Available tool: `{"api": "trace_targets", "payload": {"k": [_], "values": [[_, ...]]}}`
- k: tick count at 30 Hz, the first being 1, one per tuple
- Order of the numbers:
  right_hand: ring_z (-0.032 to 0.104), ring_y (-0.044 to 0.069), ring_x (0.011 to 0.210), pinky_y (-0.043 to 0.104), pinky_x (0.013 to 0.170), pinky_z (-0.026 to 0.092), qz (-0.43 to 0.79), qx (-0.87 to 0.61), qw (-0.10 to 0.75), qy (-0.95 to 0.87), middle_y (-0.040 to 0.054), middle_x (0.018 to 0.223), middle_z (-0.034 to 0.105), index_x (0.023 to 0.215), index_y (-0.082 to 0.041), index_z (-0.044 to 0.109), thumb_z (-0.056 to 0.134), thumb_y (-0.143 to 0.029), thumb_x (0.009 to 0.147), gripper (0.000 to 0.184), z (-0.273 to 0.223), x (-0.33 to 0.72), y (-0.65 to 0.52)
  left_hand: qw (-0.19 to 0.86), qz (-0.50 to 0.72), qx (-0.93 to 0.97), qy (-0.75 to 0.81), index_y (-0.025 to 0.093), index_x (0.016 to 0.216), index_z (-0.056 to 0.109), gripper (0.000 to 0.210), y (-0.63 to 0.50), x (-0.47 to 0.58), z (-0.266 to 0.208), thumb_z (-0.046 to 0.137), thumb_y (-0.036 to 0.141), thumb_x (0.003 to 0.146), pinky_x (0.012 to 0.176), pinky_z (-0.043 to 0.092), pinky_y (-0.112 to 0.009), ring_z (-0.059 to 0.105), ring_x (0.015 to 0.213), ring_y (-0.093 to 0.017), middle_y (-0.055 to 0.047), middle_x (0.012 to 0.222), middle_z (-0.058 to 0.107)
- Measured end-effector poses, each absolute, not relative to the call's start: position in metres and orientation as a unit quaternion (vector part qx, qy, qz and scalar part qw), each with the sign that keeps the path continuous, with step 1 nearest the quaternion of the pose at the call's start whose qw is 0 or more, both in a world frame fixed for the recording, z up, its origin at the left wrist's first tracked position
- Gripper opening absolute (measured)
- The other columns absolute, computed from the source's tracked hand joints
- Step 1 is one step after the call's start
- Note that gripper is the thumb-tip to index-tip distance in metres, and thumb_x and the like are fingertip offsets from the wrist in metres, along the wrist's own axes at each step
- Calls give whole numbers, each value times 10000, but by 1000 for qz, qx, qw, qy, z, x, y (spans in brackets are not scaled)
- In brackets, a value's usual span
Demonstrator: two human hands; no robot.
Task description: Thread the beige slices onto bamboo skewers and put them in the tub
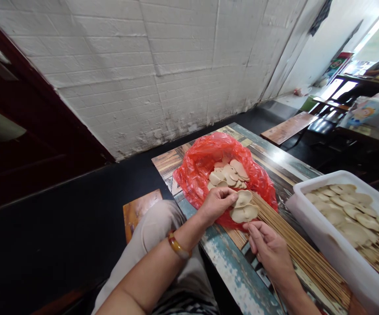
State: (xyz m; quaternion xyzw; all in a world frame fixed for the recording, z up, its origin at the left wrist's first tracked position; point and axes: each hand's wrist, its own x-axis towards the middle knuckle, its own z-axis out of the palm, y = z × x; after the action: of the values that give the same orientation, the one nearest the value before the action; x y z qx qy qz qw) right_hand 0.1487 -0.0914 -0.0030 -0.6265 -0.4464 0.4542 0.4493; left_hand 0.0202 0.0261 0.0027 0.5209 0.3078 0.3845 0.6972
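Head view: the left hand [217, 204] has its thumb and fingers pinched together on the upper of two thin, pale beige, rounded slices [244, 214], which sit just right of those fingertips, one overlapping the other. The right hand [269, 247], just below the slices, has its thumb and fingers closed on a thin brown wooden stick [278, 298], mostly hidden by that hand. An amber-coloured bangle [178, 246] circles the wrist behind the left fingers. Just beyond the left fingers, an open, crumpled red plastic bag [197, 162] holds a loose heap of similar beige slices [230, 175]. Beside the right fingers, a long bundle of thin brown sticks [300, 245] runs from the bag down to the right. Farther right of them stands a white rectangular plastic tub [328, 245] with more beige slices on sticks [349, 210]. Bag, bundle and tub rest on the worn, multicoloured plank-patterned counter [224, 258] beneath the fingers.
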Motion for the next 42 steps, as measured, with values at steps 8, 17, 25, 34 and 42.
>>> {"api": "trace_targets", "payload": {"k": [8,17,25,34,42], "values": [[345,82,380,199,364,227,463,-633,443,-435,-74,452,402,835,-176,583,498,-495,795,332,-3,149,-91,707,355,536,295,105,679,580,336,26,18,1,606,440,695,515,287,-193,377,526,-59,20,581,478],[271,48,343,168,336,182,508,-605,489,-370,-95,436,388,849,-177,564,520,-495,790,326,-3,147,-90,743,363,486,282,139,963,605,386,25,18,8,597,432,713,603,362,-207,466,638,-87,-17,777,562],[293,46,357,166,350,205,495,-605,489,-386,-95,440,400,864,-171,548,514,-452,814,288,0,148,-91,755,334,496,268,119,832,555,323,26,17,9,688,343,641,592,367,-203,475,621,-79,-5,742,549],[251,23,328,140,318,162,538,-583,495,-356,-100,417,389,842,-172,560,539,-465,793,297,-1,148,-92,763,345,475,269,132,775,503,353,27,19,7,729,328,589,549,351,-186,471,568,-63,23,671,534],[244,13,337,125,330,151,544,-566,497,-368,-100,411,385,822,-169,569,524,-443,818,277,-1,147,-93,816,327,389,275,145,928,577,427,19,10,12,751,308,574,556,355,-185,504,578,-63,4,712,578]]}}
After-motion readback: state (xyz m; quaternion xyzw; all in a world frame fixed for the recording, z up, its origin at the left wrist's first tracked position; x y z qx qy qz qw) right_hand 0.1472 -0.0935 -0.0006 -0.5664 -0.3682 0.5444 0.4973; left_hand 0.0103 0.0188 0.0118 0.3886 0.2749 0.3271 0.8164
